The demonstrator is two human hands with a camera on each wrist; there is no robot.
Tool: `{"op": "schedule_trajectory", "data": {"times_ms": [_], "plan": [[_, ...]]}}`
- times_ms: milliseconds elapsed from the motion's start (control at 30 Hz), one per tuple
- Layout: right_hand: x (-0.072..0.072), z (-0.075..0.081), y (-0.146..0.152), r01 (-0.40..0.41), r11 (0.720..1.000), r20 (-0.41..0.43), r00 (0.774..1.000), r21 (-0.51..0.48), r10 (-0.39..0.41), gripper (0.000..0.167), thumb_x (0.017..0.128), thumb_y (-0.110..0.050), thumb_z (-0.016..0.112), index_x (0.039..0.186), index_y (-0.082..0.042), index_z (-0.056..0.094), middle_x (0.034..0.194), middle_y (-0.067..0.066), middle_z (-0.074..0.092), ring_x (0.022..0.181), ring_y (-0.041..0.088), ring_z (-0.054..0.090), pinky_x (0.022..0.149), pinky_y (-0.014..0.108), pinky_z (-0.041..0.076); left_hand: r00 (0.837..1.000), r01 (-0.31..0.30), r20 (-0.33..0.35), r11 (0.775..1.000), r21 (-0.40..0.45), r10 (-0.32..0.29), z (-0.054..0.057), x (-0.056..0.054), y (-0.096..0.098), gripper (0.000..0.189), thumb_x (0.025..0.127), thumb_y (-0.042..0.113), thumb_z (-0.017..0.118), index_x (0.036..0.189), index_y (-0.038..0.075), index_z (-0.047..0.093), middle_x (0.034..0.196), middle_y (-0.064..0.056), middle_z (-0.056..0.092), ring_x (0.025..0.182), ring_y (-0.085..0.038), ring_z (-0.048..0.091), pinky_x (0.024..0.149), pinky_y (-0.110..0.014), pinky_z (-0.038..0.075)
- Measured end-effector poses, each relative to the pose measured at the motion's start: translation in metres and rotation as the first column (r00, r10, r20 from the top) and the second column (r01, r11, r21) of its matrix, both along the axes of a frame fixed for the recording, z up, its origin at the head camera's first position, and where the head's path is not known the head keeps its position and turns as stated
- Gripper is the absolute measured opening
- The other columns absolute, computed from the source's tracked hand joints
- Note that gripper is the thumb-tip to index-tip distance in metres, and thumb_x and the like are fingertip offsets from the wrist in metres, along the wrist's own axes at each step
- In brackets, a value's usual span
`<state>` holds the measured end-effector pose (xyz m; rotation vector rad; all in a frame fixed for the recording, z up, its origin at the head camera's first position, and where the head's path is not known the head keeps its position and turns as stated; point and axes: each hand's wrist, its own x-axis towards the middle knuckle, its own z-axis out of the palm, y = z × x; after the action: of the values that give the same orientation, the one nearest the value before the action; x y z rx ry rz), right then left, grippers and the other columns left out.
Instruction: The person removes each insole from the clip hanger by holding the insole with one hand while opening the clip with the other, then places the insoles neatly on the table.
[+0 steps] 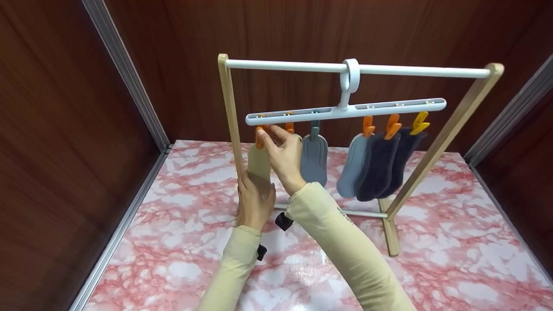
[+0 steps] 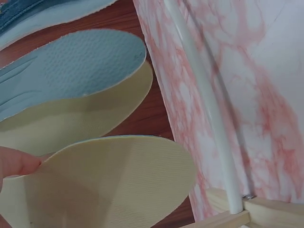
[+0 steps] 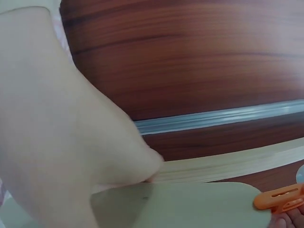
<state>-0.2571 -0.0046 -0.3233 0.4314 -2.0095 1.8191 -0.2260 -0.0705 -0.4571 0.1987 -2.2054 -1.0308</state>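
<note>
1. The beige insole [image 1: 258, 167] hangs at the hanger's left end, between 7 and 8 o'clock of the hook [image 1: 351, 80] in the head view. It looks thin and light, and likely bends easily while springing back flat; its finely ribbed face should give fair friction, and I judge it hard to break.
2. The best hold is probably by its long edges at 3 and 9 o'clock, leaving the 12 o'clock end free for the clip.
3. The left hand [image 1: 255, 201] has the insole's 6 o'clock end between thumb and fingers, the thumb against one edge.
4. The right hand [image 1: 283, 155], at 2 o'clock of the insole, pinches the orange clip [image 1: 259, 138]. The clip overlaps the insole's 12 o'clock end; whether it bites there, I cannot tell.
5. The white hanger [image 1: 345, 113] passes just above the clip, hooked on a white rail [image 1: 289, 66]; it may swing if the insole is tugged.
6. Toward 3 o'clock hang a grey insole [image 1: 314, 160], then a light blue insole [image 1: 351, 170] and two dark insoles [image 1: 376, 170], near enough to brush one another.
</note>
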Motion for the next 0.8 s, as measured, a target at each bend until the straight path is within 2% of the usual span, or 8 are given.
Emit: {"op": "schedule_trajectory", "data": {"times_ms": [200, 400, 567, 800], "plan": [[-0.001, 0.0, -0.002, -0.02, 1.0, -0.016, 1.0, -0.015, 0.02, 0.027, 0.087, -0.01, 0.069, 0.108, 0.007, 0.069, 0.103, 0.019, 0.071, 0.095, 0.027, 0.07, 0.079, 0.032, 0.056, 1.0, -0.011, 0.007, 1.0, -0.009, 0.011, -0.007, 0.001, 0.001, 0.072, 0.076, 0.019, 0.075, 0.129, -0.01, 0.036, 0.12, -0.028, 0.046, 0.108, -0.045, 0.053, 0.096, -0.05, 0.044], [0.0, 0.0, -0.001, -0.049, 0.999, -0.02, 0.999, -0.023, 0.049, 0.031, 0.088, -0.009, 0.068, 0.113, 0.008, 0.066, 0.109, 0.02, 0.069, 0.099, 0.029, 0.069, 0.084, 0.03, 0.055, 1.0, -0.012, -0.015, 1.0, -0.001, 0.012, -0.012, 0.002, 0.001, 0.071, 0.074, 0.017, 0.075, 0.128, -0.011, 0.037, 0.116, -0.027, 0.047, 0.104, -0.044, 0.054, 0.094, -0.051, 0.045], [0.0, 0.0, -0.003, -0.083, 0.996, -0.037, 0.996, -0.032, 0.082, 0.035, 0.088, -0.01, 0.068, 0.118, 0.008, 0.063, 0.115, 0.02, 0.067, 0.104, 0.027, 0.067, 0.09, 0.033, 0.052, 1.0, -0.002, 0.026, 1.0, 0.024, 0.001, -0.015, 0.005, -0.001, 0.075, 0.075, 0.02, 0.074, 0.131, -0.01, 0.035, 0.116, -0.026, 0.046, 0.105, -0.045, 0.054, 0.095, -0.05, 0.045], [-0.002, 0.001, -0.006, -0.082, 0.996, -0.069, 0.994, -0.03, 0.08, 0.035, 0.086, -0.008, 0.07, 0.117, 0.007, 0.064, 0.109, 0.02, 0.069, 0.098, 0.027, 0.069, 0.089, 0.032, 0.053, 0.999, 0.012, 0.044, 0.999, 0.045, -0.014, -0.015, 0.009, -0.005, 0.079, 0.077, 0.022, 0.074, 0.135, -0.01, 0.032, 0.116, -0.026, 0.046, 0.108, -0.045, 0.053, 0.096, -0.05, 0.045]]}}
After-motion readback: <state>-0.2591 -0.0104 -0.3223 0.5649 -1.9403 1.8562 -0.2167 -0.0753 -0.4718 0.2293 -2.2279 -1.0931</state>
